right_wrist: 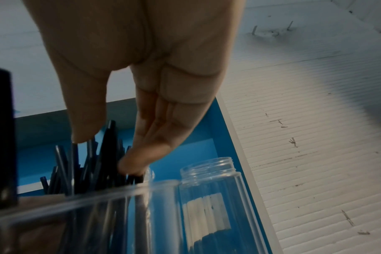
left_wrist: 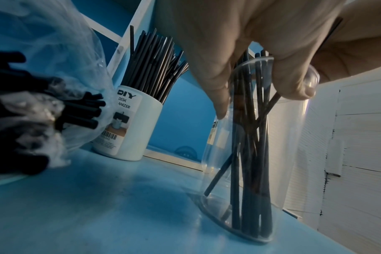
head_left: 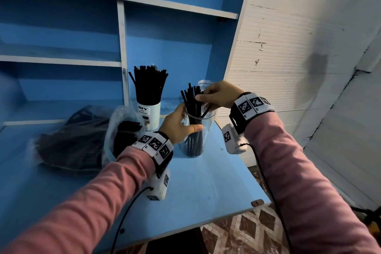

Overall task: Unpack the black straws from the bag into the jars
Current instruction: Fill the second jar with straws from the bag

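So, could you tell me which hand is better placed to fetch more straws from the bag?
Probably the left hand: it grips the clear jar right beside the bag, while the right hand is beyond the jar, touching the straws.

Open blue desk top (head_left: 206, 181) fills the lower centre; the straw bag (head_left: 121, 130) crowds the left, white organizer (head_left: 149, 114) and clear jar (head_left: 195, 130) stand mid-frame, shelf divider (head_left: 122, 47) behind

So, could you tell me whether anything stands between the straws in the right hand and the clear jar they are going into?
Nothing visible does. The right hand holds the straws at their tops, and their lower ends already stand inside the clear jar, which the left hand steadies at its open rim.
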